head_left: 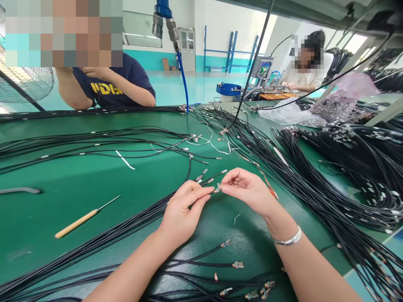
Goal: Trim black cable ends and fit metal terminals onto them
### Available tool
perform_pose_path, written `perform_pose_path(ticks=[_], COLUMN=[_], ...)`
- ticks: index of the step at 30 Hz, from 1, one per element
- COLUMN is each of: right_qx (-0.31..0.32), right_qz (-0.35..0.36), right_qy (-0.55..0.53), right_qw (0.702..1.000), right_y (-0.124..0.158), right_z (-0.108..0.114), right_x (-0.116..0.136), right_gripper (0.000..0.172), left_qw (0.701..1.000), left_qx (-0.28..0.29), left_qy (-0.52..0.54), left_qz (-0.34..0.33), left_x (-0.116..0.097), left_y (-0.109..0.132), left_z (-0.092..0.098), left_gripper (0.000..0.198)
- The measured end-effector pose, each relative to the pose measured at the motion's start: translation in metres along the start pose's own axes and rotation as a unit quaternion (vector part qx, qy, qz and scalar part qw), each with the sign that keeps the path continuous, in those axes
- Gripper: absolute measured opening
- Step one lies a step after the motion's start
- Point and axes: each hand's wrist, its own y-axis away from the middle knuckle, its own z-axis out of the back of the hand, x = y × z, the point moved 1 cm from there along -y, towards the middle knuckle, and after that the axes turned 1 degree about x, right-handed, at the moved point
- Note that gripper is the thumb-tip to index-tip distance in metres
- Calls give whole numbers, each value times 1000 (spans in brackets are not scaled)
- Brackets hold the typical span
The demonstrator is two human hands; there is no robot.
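Metal cable connector (217,188) is clamped by the left hand (185,205), seemingly steadied for the right hand (247,188), fingertips together at its right end.

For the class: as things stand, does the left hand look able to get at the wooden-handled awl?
Probably yes. The awl lies uncovered on the table, left of the left hand, and only low-lying black cables come between. The hand seems to pinch a cable end, though.

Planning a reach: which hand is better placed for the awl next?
Likely the left hand, nearer the wooden-handled awl; the right hand is farther, though both are at a terminal.
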Motion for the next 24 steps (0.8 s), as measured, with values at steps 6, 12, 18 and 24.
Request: perform_pose_path(ticks=[6, 12, 18, 24], right_qx=[-5, -19, -6, 81], right_qz=[-39, -55, -59, -125], right_qy=[-56, -53, -4, 280], right_qw=[998, 997, 998, 948], right_y=[-1, -1, 1, 2], right_z=[-2, -5, -1, 16], right_x=[-1, 0, 4, -13], right_gripper=[17, 16, 15, 9], left_qw=[999, 997, 996, 981], left_qx=[26, 36, 61, 87], left_qy=[24, 43, 33, -145], left_qz=[29, 48, 58, 92], left_x=[0, 4, 7, 37], left_y=[-2, -3, -6, -8], left_z=[1, 1, 5, -8], left_gripper=[25, 23, 21, 19])
